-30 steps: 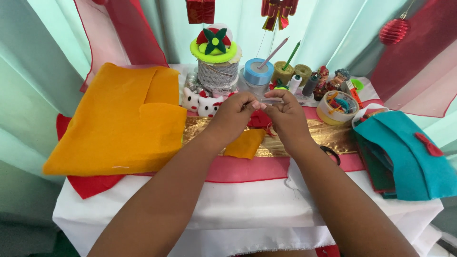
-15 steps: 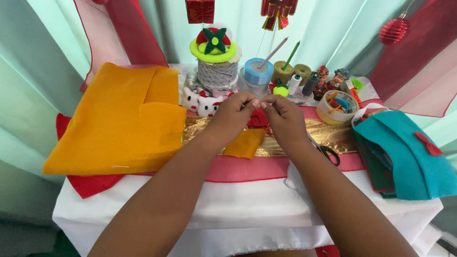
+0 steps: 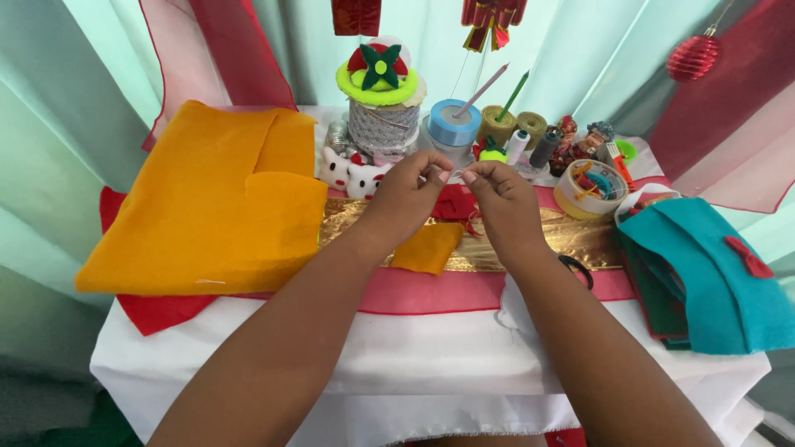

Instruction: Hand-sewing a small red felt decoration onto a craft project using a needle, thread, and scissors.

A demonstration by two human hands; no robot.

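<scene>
Above the bench, the left hand and right hand meet fingertip to fingertip, each pinching a thin thread. Below them lie red felt and a small orange piece.

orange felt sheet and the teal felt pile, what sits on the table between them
In the head view, between the orange felt sheet and the teal felt pile lie a small orange felt piece and a gold strip, under both hands.
</scene>
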